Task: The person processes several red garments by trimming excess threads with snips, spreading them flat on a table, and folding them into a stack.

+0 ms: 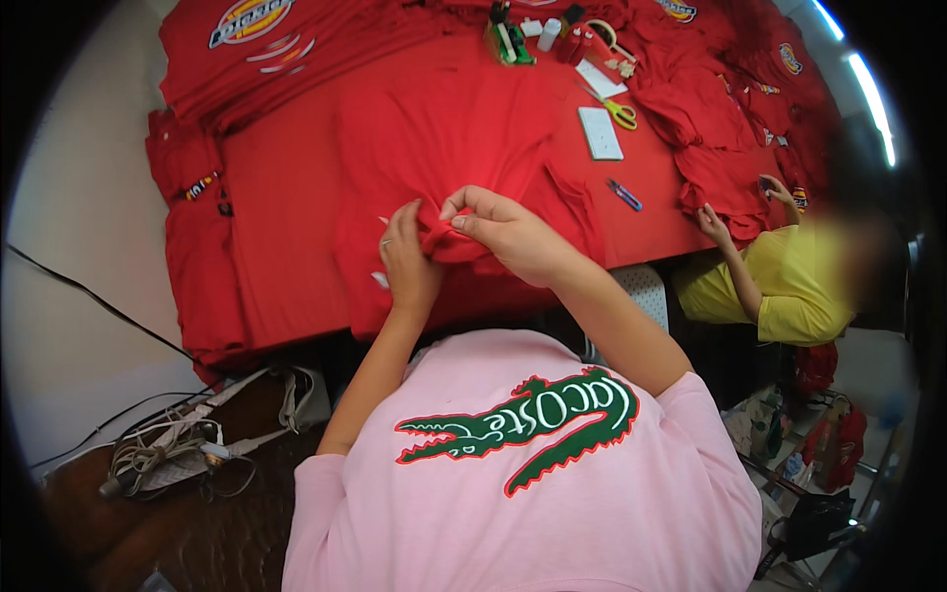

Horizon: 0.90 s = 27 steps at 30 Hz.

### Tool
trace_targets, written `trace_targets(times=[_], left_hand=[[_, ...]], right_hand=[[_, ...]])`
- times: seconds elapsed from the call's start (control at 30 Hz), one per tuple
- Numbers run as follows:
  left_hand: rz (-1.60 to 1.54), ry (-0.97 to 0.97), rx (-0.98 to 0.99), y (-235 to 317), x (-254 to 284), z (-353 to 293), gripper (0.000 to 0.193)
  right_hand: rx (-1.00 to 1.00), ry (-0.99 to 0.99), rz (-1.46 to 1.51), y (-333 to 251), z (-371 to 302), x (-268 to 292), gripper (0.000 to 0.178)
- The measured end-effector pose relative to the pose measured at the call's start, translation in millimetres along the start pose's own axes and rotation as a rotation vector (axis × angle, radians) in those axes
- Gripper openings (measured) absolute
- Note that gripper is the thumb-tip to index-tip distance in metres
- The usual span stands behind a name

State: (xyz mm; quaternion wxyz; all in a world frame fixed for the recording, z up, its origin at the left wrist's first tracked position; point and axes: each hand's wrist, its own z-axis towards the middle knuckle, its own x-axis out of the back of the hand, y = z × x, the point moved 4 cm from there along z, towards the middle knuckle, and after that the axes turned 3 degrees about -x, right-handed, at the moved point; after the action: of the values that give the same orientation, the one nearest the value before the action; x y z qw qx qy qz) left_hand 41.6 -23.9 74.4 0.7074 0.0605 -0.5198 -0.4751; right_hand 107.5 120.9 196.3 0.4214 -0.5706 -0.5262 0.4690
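Note:
A red T-shirt (464,128) lies spread on the red-covered table in front of me, its near edge gathered up. My left hand (406,252) grips the bunched cloth from the left, a ring on one finger. From the right, my right hand (498,227) pinches the same fold between thumb and forefinger. Both hands are close together just above the table's near edge. A small white tag (381,280) shows beside my left hand. What the fingertips press inside the fold is hidden.
Yellow-handled scissors (621,113), a white pad (600,133) and a blue thread snipper (624,194) lie to the right. A green tape dispenser (511,44) stands farther back. Red shirts (202,266) are stacked at left. A person in yellow (789,276) handles red cloth at right. Coiled cables (163,449) hang lower left.

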Motion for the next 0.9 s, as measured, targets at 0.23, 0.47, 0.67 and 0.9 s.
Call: trace_targets(times=[0.23, 0.47, 0.67, 0.9], left_hand=[[-1.104, -0.133, 0.589, -35.9, 20.6, 44.1, 0.035], [-1.143, -0.067, 0.344, 79.9, 142.0, 88.1, 0.043], [-1.559, -0.322, 0.222, 85.1, 206.3, 78.4, 0.081], [-0.743, -0.58, 0.555, -54.9, 44.7, -17.0, 0.058]], right_hand=[[0.595, 0.086, 0.039, -147.2, -57.2, 47.7, 0.057], [0.324, 0.487, -1.122, -72.3, -2.1, 40.1, 0.096], [-0.194, 0.053, -0.429, 38.9, 40.1, 100.2, 0.046], [-0.048, -0.755, 1.062, -128.5, -23.7, -60.7, 0.032]])
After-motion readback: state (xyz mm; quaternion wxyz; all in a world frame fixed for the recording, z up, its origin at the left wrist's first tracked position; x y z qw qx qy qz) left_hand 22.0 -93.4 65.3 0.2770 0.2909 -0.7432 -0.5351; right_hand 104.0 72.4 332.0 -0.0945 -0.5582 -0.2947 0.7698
